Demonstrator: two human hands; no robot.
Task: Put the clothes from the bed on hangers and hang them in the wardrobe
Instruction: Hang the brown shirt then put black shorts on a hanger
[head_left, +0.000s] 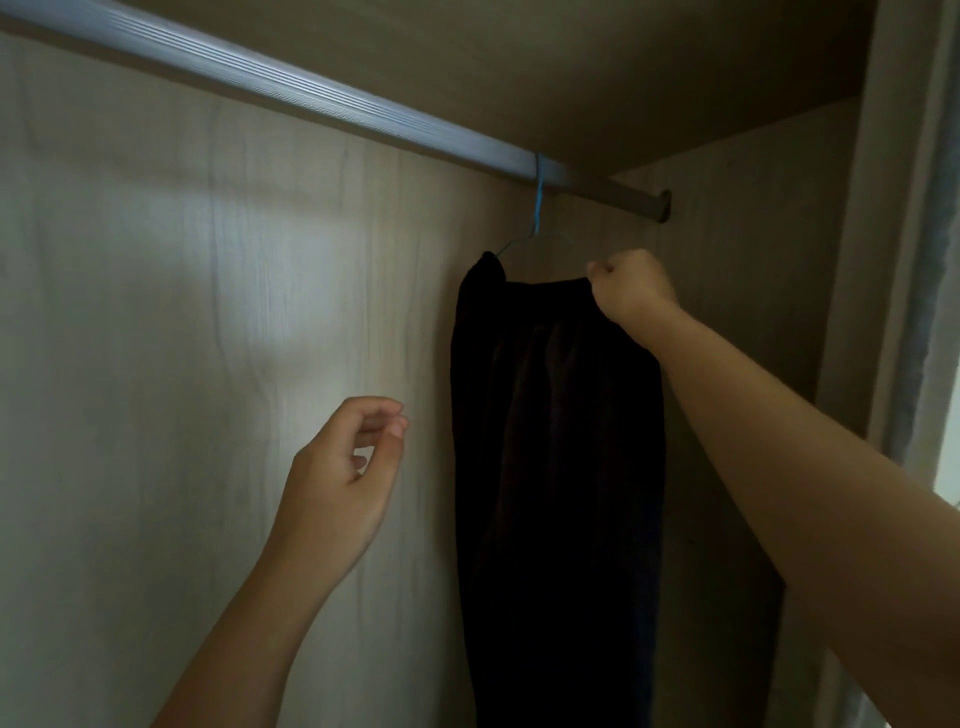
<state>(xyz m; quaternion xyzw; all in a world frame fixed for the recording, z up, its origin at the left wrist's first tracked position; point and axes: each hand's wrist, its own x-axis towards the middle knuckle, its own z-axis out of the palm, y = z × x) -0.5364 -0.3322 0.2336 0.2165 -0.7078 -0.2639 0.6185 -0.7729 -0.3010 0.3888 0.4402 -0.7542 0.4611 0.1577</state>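
Observation:
A dark garment (556, 441) hangs folded over a thin blue wire hanger (537, 213), whose hook sits on the silver wardrobe rail (291, 85) near its right end. My right hand (631, 286) is curled at the hanger's right shoulder, gripping the hanger and the top edge of the garment there. My left hand (345, 467) hovers lower, left of the garment, with fingers loosely curled and nothing in it. It does not touch the cloth.
The pale wood back panel (182, 338) of the wardrobe fills the left. The side wall (753, 270) stands close to the right of the garment, with the door frame (904, 260) beyond it. No other hangers are on the rail.

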